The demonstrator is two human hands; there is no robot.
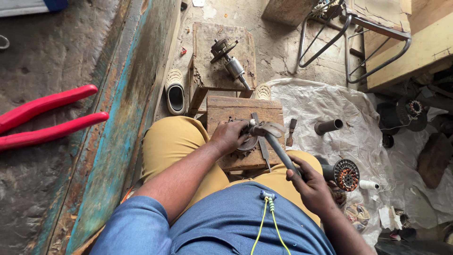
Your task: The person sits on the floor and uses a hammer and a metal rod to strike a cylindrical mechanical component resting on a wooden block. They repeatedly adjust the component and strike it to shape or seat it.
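**Hammer held over a part steadied on a wooden block**

While the left hand is pressed, fingers curled, onto a round toothed metal part on the near wooden block, a hammer is gripped in the right hand, whose fingers are closed around the lower end of the handle. The hammer's long axis is seen to run from the right hand, near and to the right, up and leftward to its head, which lies just beside the left hand's fingertips, over the part. The part is thus nearer the left hand, and the fingers of that hand stand closest to the hammer head. A flat metal tool is laid across the block, beside the part. On the far block a motor rotor with shaft is rested. To the right, on a white sheet, a short metal tube, a chisel-like tool and a wound stator are found. Red-handled cutters are lying far left.
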